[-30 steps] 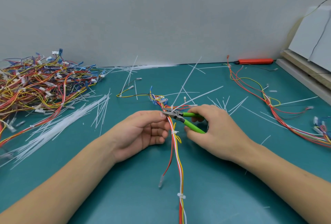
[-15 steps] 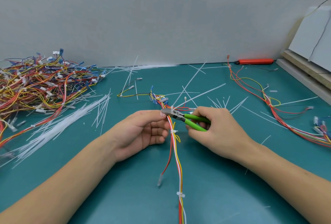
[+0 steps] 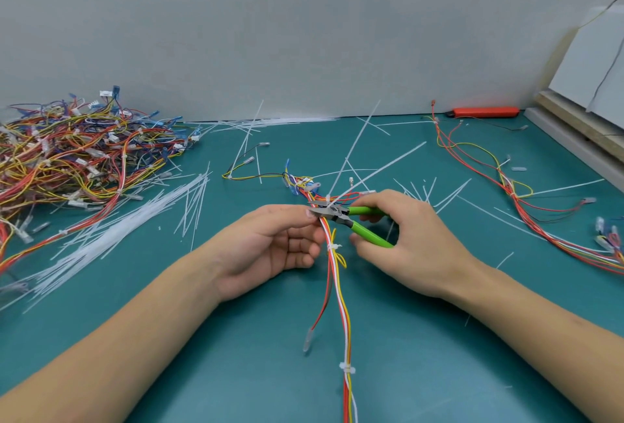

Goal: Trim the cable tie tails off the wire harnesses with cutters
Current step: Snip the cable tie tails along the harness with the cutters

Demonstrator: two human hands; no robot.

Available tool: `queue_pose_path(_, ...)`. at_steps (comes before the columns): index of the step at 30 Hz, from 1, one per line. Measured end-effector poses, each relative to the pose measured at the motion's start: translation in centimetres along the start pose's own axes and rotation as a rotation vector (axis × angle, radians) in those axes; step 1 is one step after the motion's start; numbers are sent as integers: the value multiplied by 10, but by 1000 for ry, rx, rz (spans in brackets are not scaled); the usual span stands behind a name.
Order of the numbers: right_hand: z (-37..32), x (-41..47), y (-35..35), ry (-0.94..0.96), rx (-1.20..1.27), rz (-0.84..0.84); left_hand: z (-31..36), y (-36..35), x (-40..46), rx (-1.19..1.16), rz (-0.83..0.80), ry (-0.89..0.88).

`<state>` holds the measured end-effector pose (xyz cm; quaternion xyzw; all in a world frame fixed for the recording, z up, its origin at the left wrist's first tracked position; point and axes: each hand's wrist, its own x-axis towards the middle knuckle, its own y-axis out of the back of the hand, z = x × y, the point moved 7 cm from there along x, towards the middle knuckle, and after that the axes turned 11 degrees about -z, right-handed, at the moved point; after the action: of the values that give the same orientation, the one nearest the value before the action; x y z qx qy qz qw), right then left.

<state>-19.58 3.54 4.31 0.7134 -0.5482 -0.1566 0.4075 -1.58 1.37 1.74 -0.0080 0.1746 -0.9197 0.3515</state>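
Cutters have crept left since a sec ago; the nose now sits right at the tie head on the harness, w/ the handles spread a bit wider than before. Right hand wraps the green handles, fingers curled round both. Left hand pinches the wire bundle just left of the cutter nose, thumb on top, other fingers loosely curled under.

Step in hand looks like lining up the cut on the upper tie. Its long white tail sticks up and away toward the wall, uncut. Jaws appear parted at the tail's base, can't tell if it's fully seated.

Next move prob needs a firm squeeze, blade flush to the tie head, clear of the wires.

Harness runs from between both hands down toward the viewer along the tabletop. Two lower ties, and, look trimmed already.
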Motion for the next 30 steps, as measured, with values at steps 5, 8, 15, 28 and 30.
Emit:
queue_pose_path(5, 4, 1, 1, -6, 8, -2, 0, 0, 1, -7, 0, 0)
queue_pose_path(8, 8, 2, 2, -20, 10, 1, 0, 0, 0, -9, -5, 0)
queue_pose_path(15, 7, 1, 2, -10, -42, 44, 1, -1, 0, -36, -14, 1)
queue_pose_path(28, 7, 4, -6, 64, 6, -20, 0, -2, 0, -16, 7, 12)
queue_pose_path(30, 7, 4, -6, 66, -1, -19, 1, -2, 0, -17, 8, 13)
